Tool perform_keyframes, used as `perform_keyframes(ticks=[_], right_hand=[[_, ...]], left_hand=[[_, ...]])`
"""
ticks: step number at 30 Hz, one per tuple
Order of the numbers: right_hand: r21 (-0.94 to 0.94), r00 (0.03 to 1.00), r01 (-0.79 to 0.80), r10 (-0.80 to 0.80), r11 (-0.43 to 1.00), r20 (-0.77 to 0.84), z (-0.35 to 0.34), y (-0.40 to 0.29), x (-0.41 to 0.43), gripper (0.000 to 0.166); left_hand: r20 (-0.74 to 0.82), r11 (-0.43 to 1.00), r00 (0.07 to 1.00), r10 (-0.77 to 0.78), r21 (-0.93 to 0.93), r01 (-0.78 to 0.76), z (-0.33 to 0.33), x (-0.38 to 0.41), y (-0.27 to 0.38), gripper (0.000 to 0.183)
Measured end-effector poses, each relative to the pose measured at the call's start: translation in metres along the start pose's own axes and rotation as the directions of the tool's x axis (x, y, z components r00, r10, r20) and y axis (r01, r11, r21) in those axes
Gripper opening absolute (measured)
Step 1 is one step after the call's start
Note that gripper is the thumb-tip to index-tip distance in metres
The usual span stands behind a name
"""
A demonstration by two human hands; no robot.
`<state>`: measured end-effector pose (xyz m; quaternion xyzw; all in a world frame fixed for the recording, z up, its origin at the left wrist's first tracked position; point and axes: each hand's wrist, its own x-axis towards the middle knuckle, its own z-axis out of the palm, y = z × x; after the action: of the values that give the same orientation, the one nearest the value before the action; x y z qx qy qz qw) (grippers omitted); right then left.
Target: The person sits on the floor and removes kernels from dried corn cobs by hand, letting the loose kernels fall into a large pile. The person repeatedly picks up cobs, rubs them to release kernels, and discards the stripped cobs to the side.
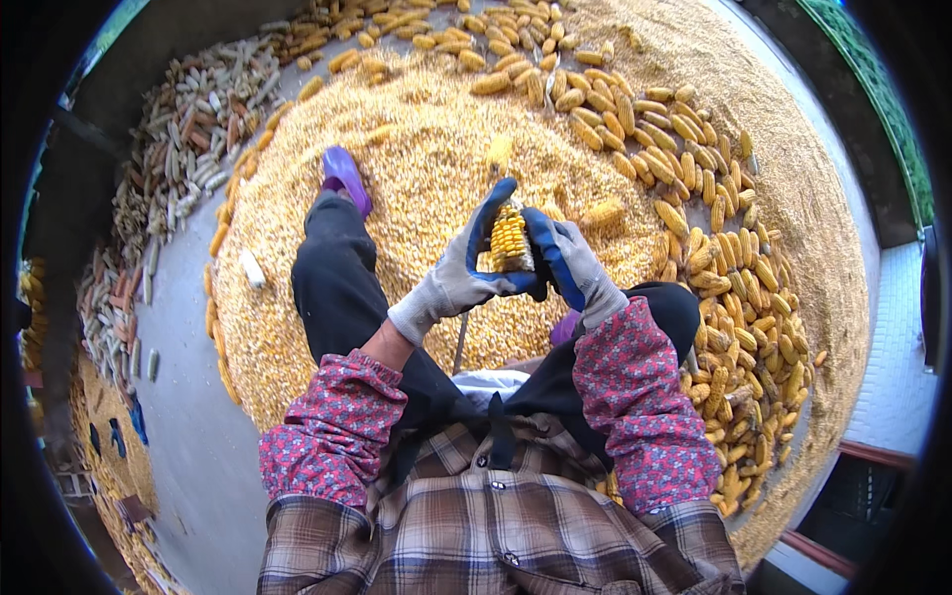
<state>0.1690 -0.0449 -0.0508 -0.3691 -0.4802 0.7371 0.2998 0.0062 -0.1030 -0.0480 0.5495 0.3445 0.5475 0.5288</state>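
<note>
A partly shelled ear of corn is between my hands, above a wide heap of loose kernels. Yellow kernels cover the side facing me, and pale bare cob shows along its right edge. My left hand, in a grey glove with a blue coated palm, wraps the ear from the left and below. On the other side my right hand, gloved alike, presses its fingers to the ear's right edge. The right fingertips are partly hidden. Just beyond, another ear stands out of the kernels.
Whole ears of corn curve around the right and far side. Bare cobs lie piled at the left, on the grey concrete floor. One white cob rests on the kernels. My purple shoe stands in the heap. More grain spreads along the right.
</note>
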Motion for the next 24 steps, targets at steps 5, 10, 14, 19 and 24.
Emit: perform_keyframes(ticks=[5,10,14,19,24], right_hand=[[-0.382,0.981,0.089,-0.147,0.92,-0.127,-0.008,-0.03,0.027,0.041],[-0.38,0.998,-0.041,0.021,0.924,-0.056,-0.021,-0.063,0.051,0.037],[-0.332,0.988,-0.007,-0.044,0.943,-0.147,-0.036,-0.058,0.093,0.034],[0.19,0.917,-0.053,0.123,0.98,-0.379,-0.02,-0.051,0.108,0.035],[-0.313,0.998,-0.056,0.043,0.948,-0.048,-0.05,-0.06,0.116,0.039]], left_hand=[[-0.021,0.995,1.0,0.019,0.096,-0.017,-0.005,0.034,0.003,0.101],[-0.023,0.895,0.985,0.169,0.423,-0.143,-0.002,0.076,0.01,0.102],[-0.052,0.97,0.996,0.066,0.239,-0.052,-0.023,0.108,-0.02,0.104],[-0.086,0.999,0.996,0.034,0.034,-0.031,-0.037,0.125,-0.057,0.106],[-0.136,0.841,0.99,0.036,0.539,0.043,-0.029,0.134,-0.018,0.106]])
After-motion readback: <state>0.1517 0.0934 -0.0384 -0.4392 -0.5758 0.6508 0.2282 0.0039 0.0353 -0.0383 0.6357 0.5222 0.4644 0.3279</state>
